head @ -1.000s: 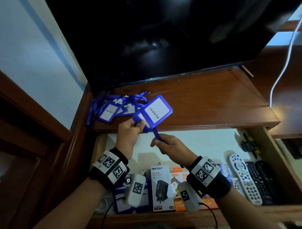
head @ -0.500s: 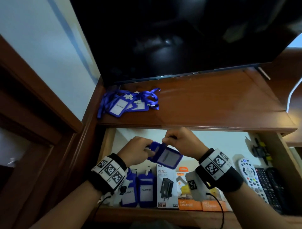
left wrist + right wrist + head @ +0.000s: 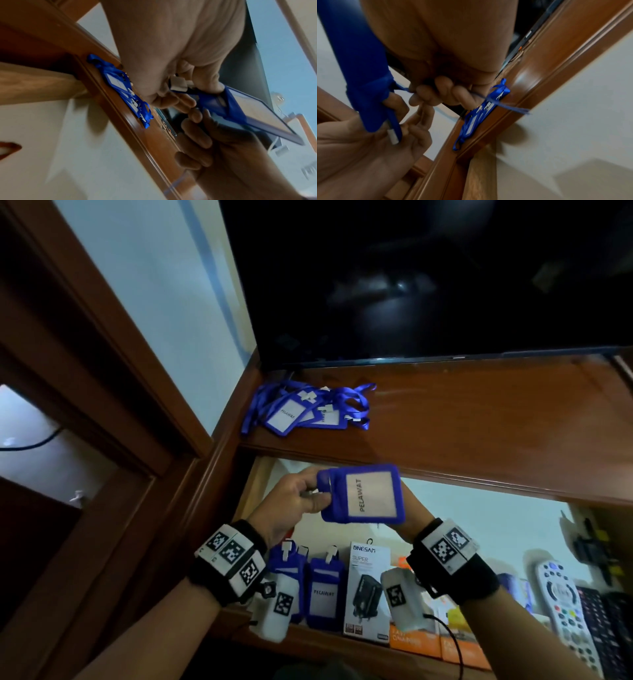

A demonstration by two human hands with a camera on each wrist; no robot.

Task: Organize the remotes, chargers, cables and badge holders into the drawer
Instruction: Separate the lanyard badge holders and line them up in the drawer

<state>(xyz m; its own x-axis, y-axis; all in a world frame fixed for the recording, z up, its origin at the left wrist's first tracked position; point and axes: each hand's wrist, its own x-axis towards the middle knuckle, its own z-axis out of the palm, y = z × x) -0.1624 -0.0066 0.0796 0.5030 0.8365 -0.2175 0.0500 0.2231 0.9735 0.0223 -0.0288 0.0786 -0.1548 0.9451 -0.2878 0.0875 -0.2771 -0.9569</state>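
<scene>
Blue and marked PELAWAT, the badge holder (image 3: 363,494) is held up over the open drawer (image 3: 445,508), just below the front edge of the wooden shelf (image 3: 479,419). The left hand (image 3: 301,498) pinches its clip end between thumb and curled fingers. The right hand (image 3: 440,92) is behind the holder with fingers curled round the blue strap (image 3: 368,93) wound about it. More badge holders (image 3: 301,412) lie in a loose pile on the shelf's left end, under the dark television (image 3: 428,275). In the drawer, two badge holders (image 3: 322,590) stand at the left, beside a charger box (image 3: 366,594), with orange boxes (image 3: 438,642) next along and remotes (image 3: 565,607) at the right.
</scene>
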